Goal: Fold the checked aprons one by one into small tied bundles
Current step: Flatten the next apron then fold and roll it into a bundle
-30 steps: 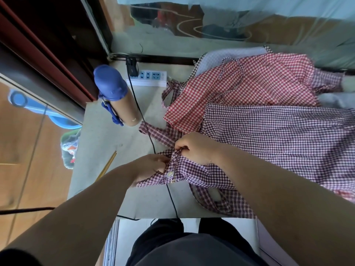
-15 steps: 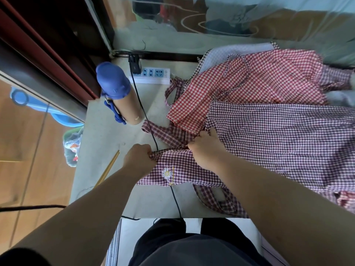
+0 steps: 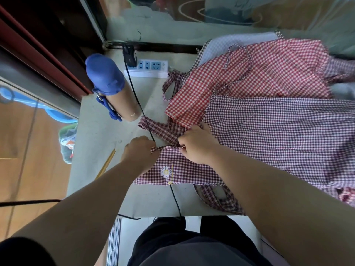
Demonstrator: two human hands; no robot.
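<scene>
A dark maroon checked apron [image 3: 278, 135] lies spread across the pale table [image 3: 99, 135], its bib with a daisy patch [image 3: 166, 171] nearest me. My left hand [image 3: 140, 152] pinches the bib's top left corner. My right hand [image 3: 197, 144] pinches the same top edge a little to the right. A red checked apron [image 3: 249, 73] lies behind it, partly under the maroon one. Maroon straps trail at the table's near edge [image 3: 217, 196] and to the left of my right hand [image 3: 163, 129].
A bottle with a blue cap [image 3: 111, 87] lies on the table's left. A white power strip [image 3: 148, 69] sits at the back, its black cable [image 3: 142, 112] running under the bib and off the front edge. A pencil [image 3: 106, 164] lies at the left edge. Glass wall behind.
The bunched bib has been opened flat, showing the daisy. My hands moved apart along its top edge and a little away from me.
</scene>
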